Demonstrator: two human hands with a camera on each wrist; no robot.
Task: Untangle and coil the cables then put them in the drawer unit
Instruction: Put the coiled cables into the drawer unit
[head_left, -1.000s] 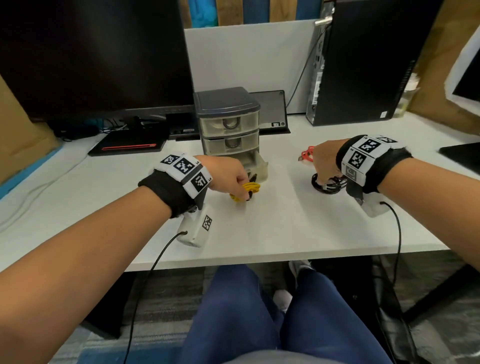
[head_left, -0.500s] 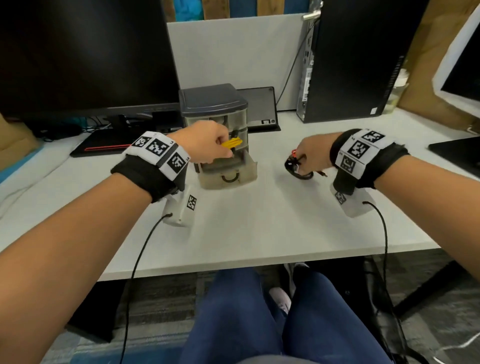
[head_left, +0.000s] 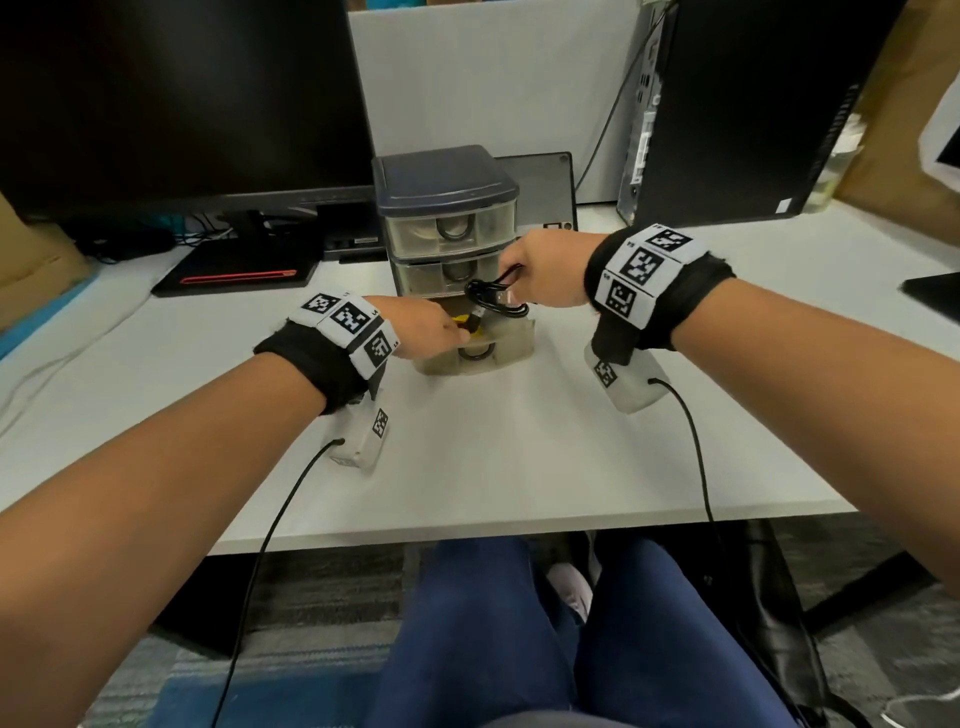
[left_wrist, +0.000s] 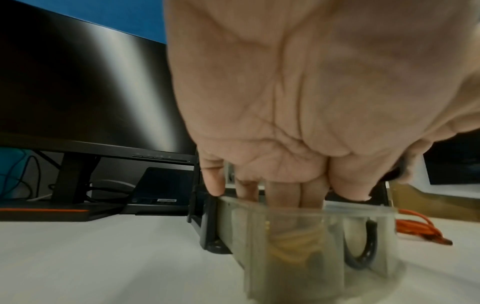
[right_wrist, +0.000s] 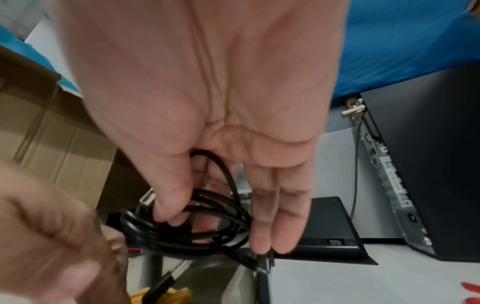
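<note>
The small drawer unit (head_left: 447, 208) stands mid-desk with its clear bottom drawer (head_left: 514, 345) pulled out. My left hand (head_left: 441, 332) reaches down into that drawer with the coiled yellow cable (head_left: 464, 323) at its fingertips. In the left wrist view the yellow cable (left_wrist: 293, 246) shows through the drawer wall (left_wrist: 369, 214), whose rim hides my fingertips. My right hand (head_left: 540, 275) pinches a coiled black cable (head_left: 493, 301) just above the open drawer. Thumb and fingers hold the black cable (right_wrist: 197, 232) in the right wrist view. An orange cable (left_wrist: 426, 228) lies on the desk right of the unit.
A large monitor (head_left: 182, 104) stands behind on the left, a black PC tower (head_left: 753, 104) behind on the right. A flat black device with a red stripe (head_left: 234, 273) lies left of the drawer unit. The white desk's front edge (head_left: 519, 525) is close to my knees.
My left hand lifted the yellow cable off the desk and has lowered it into the bottom drawer. My right hand picked up the black coil and carried it left, above the drawer.
</note>
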